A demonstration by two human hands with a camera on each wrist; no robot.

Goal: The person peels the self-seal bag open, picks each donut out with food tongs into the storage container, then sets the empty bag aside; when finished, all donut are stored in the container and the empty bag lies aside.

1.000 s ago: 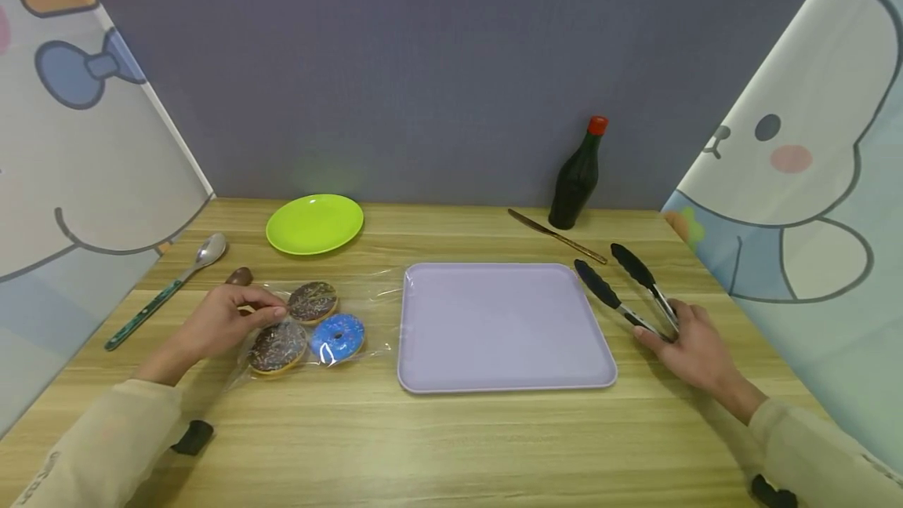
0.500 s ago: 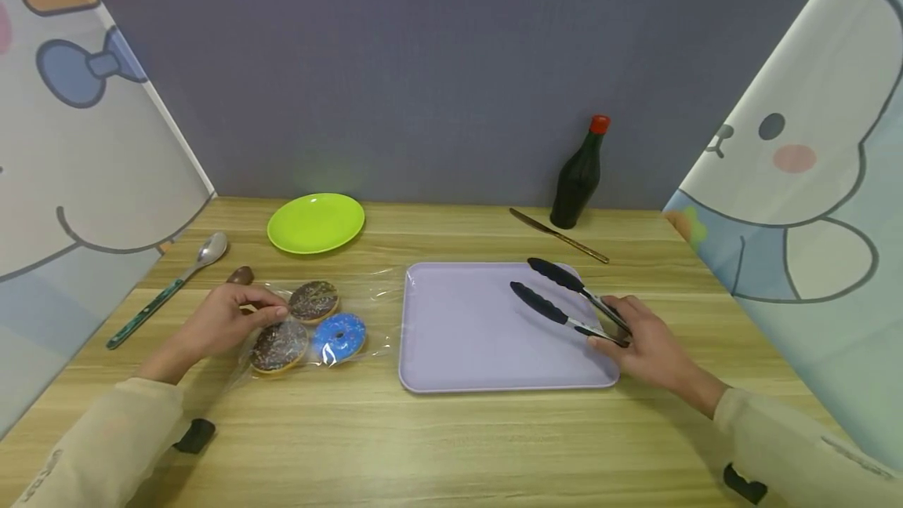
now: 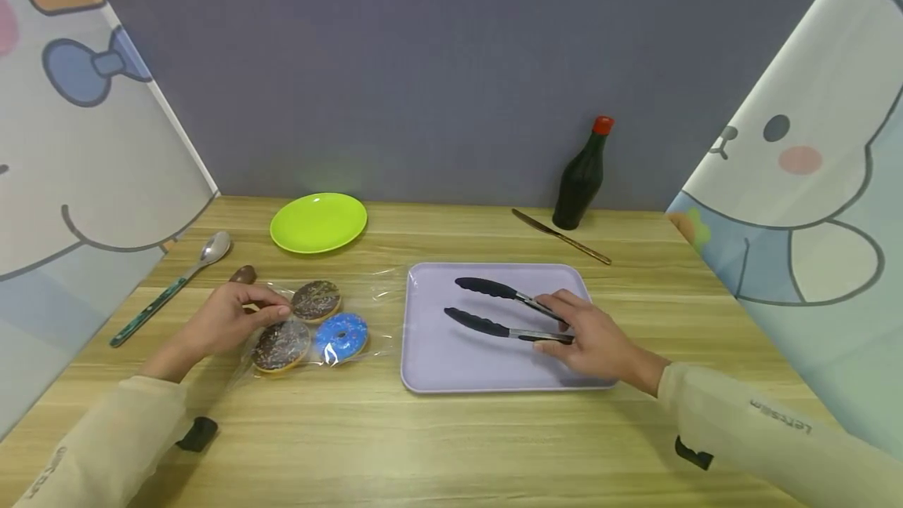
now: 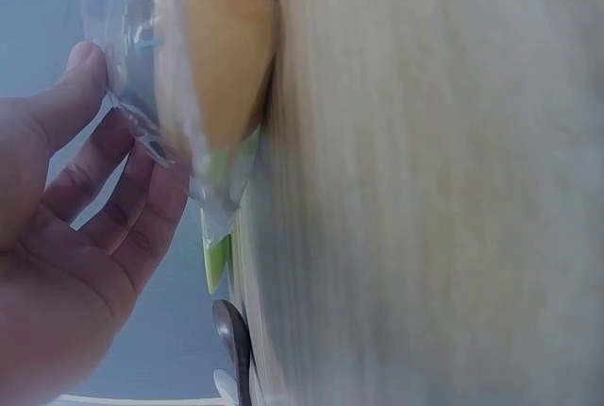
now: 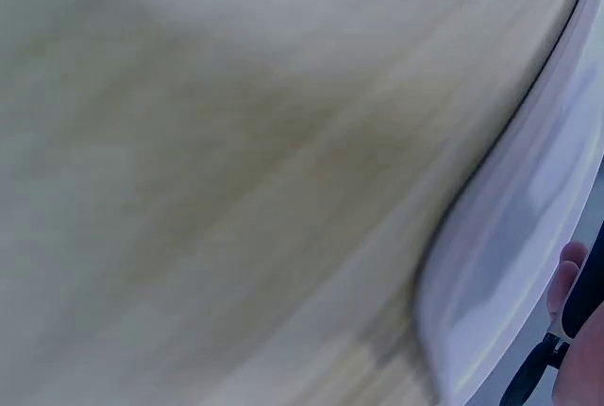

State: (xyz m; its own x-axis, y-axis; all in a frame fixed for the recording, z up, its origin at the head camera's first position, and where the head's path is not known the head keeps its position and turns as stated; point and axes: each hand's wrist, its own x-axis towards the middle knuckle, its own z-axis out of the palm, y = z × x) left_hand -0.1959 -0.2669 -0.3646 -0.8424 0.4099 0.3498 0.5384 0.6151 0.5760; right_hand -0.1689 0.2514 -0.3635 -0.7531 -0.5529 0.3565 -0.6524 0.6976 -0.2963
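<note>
My left hand (image 3: 229,320) pinches the edge of a clear plastic bag (image 3: 384,296) at the left of the table. Inside the bag lie two chocolate-topped donuts (image 3: 316,301) with sprinkles and a blue donut (image 3: 342,337). The left wrist view shows thumb and fingertips on the plastic, beside a donut's tan side (image 4: 231,47). Over the lilac tray (image 3: 437,367), my right hand (image 3: 589,338) grips black-tipped metal tongs (image 3: 487,324) by their handles. Their two arms are spread and point left toward the bag, with nothing between the tips.
A green plate (image 3: 319,223) sits behind the bag. To the left lies a spoon with a green handle (image 3: 151,308), and a brown spoon (image 3: 244,274) is partly hidden by my left hand. A knife (image 3: 560,236) and a dark bottle (image 3: 582,179) are at the back right.
My right hand has carried the spread tongs leftward, from right of the tray to over it. The left hand and the bag of donuts have stayed in place.
</note>
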